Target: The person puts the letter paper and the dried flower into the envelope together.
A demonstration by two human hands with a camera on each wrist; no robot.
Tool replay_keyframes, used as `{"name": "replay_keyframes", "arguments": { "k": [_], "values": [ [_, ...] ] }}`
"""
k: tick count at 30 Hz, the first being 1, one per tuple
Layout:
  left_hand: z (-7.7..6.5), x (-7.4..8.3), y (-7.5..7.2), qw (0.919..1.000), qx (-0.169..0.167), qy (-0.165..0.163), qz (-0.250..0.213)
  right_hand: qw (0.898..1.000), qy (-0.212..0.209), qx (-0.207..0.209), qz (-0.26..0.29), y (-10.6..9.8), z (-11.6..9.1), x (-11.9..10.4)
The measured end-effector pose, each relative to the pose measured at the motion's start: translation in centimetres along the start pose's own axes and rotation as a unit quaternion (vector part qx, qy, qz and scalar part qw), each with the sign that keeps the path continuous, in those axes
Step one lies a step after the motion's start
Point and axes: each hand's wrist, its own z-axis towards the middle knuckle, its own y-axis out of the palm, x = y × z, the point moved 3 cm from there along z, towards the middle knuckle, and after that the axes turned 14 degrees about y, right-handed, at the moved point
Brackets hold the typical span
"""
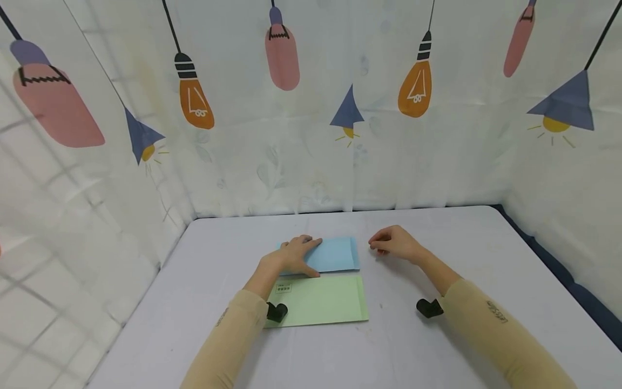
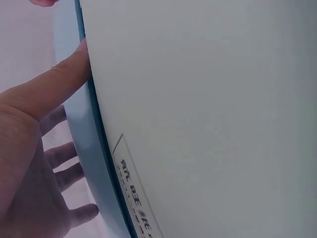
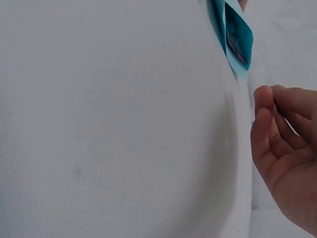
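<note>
A light blue envelope (image 1: 338,255) lies on the table beyond a pale green envelope (image 1: 323,301). My left hand (image 1: 293,256) rests on the blue envelope's left part with fingers spread. In the left wrist view, its thumb (image 2: 62,74) reaches the edge where the two envelopes meet. The green one fills much of that view, with a small printed box near its edge. To the right of the blue envelope, my right hand (image 1: 397,243) hovers with curled fingers. Its thumb and fingertips (image 3: 264,94) come together, and nothing shows between them. In the right wrist view, the blue envelope's end (image 3: 241,37) gapes open.
A white-covered table (image 1: 204,302) carries both envelopes. Behind it and at the sides hang pale curtains (image 1: 311,162) printed with lamps and bulbs. Black straps (image 1: 430,308) sit at the cuffs of both beige sleeves (image 1: 495,329).
</note>
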Motion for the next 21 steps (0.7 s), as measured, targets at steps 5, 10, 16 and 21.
{"name": "replay_keyframes", "arguments": {
  "k": [5,10,16,21],
  "values": [
    [-0.1,-0.4,0.1,0.9999,0.006,0.004,-0.007,1.000,-0.001,0.002,-0.003,-0.9,-0.4,0.4],
    [-0.2,-0.7,0.1,0.9997,0.018,0.002,-0.018,1.000,-0.005,-0.001,-0.004,-1.7,-0.6,1.2],
    [-0.5,-1.3,0.2,0.9988,0.036,0.002,-0.033,1.000,-0.014,-0.011,-0.003,-2.4,-1.1,2.1],
    [-1.6,-2.4,-0.1,0.9965,0.067,-0.001,-0.049,0.999,-0.025,0.000,-0.022,-3.4,-2.2,2.6]
  ]
}}
